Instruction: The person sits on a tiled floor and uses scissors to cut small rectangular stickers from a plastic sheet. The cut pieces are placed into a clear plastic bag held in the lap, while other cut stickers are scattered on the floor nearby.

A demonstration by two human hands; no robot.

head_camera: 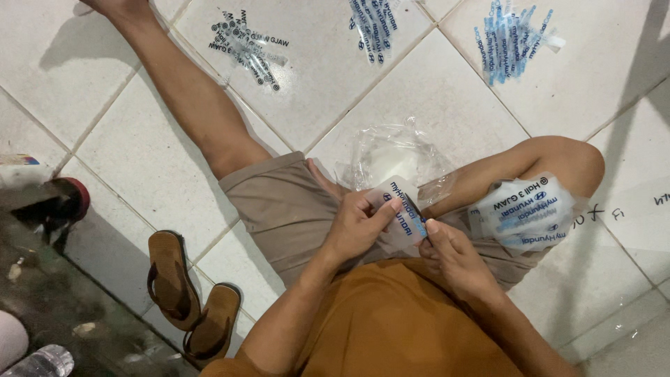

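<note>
Clear sticker sheet [405, 209] sits over my lap, pinched w/ both hands: left hand [359, 223] closed on its top edge, right hand [450, 251] gripping lower corner. More stickers [527, 209] stacked on my right knee, plastic bag [391, 153] on floor just beyond.

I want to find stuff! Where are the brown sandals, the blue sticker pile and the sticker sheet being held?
brown sandals [167, 279], head view, strap of the left sandal.
blue sticker pile [513, 38], head view, middle of the pile.
sticker sheet [405, 209], head view, centre between both hands.
</note>
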